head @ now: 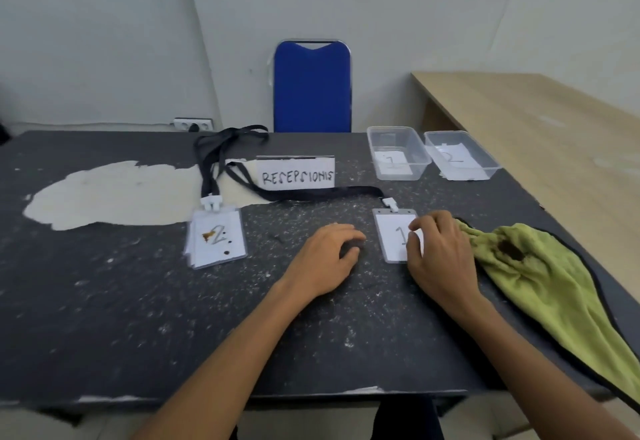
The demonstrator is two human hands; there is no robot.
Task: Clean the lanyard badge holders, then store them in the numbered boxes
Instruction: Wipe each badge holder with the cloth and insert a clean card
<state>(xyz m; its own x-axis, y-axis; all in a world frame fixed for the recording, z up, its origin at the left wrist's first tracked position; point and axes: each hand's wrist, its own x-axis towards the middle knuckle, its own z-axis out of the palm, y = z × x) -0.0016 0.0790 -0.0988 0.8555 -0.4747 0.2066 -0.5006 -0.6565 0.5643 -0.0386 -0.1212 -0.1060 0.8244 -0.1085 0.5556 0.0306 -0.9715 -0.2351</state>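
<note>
Forearms reach in from the near edge onto the dark table (104, 301). The left hand (325, 259) rests on the tabletop with fingers loosely curled, holding nothing. The right hand (440, 252) has bent fingers that pinch the right edge of badge 1 (393, 235).

At the far right stand two clear plastic tubs side by side, box 1 (372, 143) and box 2 (485, 159). Each holds only a paper slip with its number.

Badge 1 lies flat between the hands, and its white card looks clean. Its black strap (311, 193) trails left past the sign (296, 172), which reads "RESEPSIONIS". Badge 2 (216, 237) lies well to the left, smeared brown with dark dots.

A green cloth (540, 283) with a dark stain lies just beside the right hand and hangs over the table's right edge. A pale worn patch marks the table's left. Behind stand a blue chair (311, 86) and a wooden desk (519, 110).
</note>
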